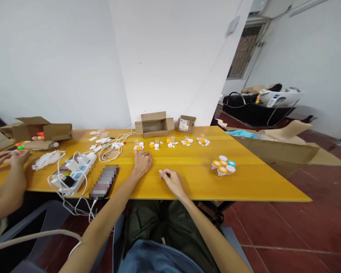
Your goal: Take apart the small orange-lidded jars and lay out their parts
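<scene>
My left hand (143, 161) reaches over the yellow table (199, 185), its fingertips at the nearest edge of a small group of orange and white pieces (139, 147). Whether those fingers hold a piece is too small to tell. My right hand (172, 181) rests near the front edge, fingers curled and thumb against them; anything inside is hidden. More small groups of orange and white pieces (170, 143) lie in a row toward the back. On the right stands a cluster of clear jars with orange, white and teal lids (223, 166).
Behind the row are an open cardboard box (155, 127) and a smaller box (186, 124). To the left lie a phone (104, 182), a power strip (81, 172) and white cables (110, 149). Another person's hands (18, 157) work at far left.
</scene>
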A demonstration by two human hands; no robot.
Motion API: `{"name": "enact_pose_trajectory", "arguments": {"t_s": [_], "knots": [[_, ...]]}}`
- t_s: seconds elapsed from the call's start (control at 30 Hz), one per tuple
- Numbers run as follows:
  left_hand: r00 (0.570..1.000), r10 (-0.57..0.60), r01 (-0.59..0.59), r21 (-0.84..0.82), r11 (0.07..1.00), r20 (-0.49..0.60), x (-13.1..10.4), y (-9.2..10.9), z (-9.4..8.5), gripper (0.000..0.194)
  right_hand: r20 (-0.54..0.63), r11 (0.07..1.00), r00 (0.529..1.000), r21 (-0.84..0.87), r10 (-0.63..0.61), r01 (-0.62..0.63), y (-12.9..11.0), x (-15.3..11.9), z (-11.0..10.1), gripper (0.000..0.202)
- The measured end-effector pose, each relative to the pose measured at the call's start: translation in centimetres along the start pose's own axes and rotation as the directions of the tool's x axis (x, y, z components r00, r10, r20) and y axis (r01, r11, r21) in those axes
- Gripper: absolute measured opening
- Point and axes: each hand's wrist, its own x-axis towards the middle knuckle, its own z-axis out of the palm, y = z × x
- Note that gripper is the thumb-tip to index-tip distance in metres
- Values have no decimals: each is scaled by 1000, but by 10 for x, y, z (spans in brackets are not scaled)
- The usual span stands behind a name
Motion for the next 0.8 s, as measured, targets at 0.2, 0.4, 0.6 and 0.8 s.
{"name": "enact_pose_trajectory", "arguments": {"t_s": [0.2,0.4,0.6,0.8], "knots": [[998,-44,42,-40,998,-44,-2,-7,6,25,-8,997,1000,-73,-22,22,2,-1,3,43],[988,-118,104,-133,986,-100,-3,-12,11,21,19,989,998,-129,-66,68,1,0,3,39],[978,-175,156,-155,975,-114,-4,-10,7,20,15,980,992,-157,-122,123,1,-6,4,35],[994,-90,85,-75,994,-69,-5,-4,0,24,14,974,989,-171,-148,148,2,-10,5,32]]}}
